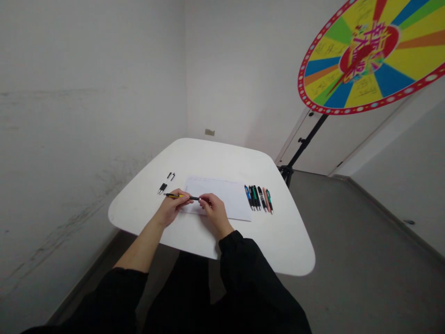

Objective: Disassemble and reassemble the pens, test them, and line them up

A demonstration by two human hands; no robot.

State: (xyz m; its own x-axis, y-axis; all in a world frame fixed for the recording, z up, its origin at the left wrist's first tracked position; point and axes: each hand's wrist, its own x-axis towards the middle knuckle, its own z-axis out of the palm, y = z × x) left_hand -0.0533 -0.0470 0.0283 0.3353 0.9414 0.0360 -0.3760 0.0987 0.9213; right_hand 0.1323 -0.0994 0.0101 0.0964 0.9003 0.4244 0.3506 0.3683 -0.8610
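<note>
A yellow-and-black pen (pixel 193 198) is held level over a white sheet of paper (pixel 225 195). My left hand (pixel 171 207) is closed around its yellow barrel, with the thumb along the near side. At the other end of the pen, my right hand (pixel 214 211) pinches the tip between thumb and fingers. Beyond my left hand, a couple of clear pens with black parts (pixel 162 188) lie on the table. To the right of the paper lies a row of several pens (pixel 256 198), in blue, green, black, patterned and pink.
The white table (pixel 222 155) has rounded corners and stands close to the walls. Past its right side, a colourful prize wheel (pixel 378 86) is mounted on a black stand (pixel 306 144). A door with a dark knob is behind the stand.
</note>
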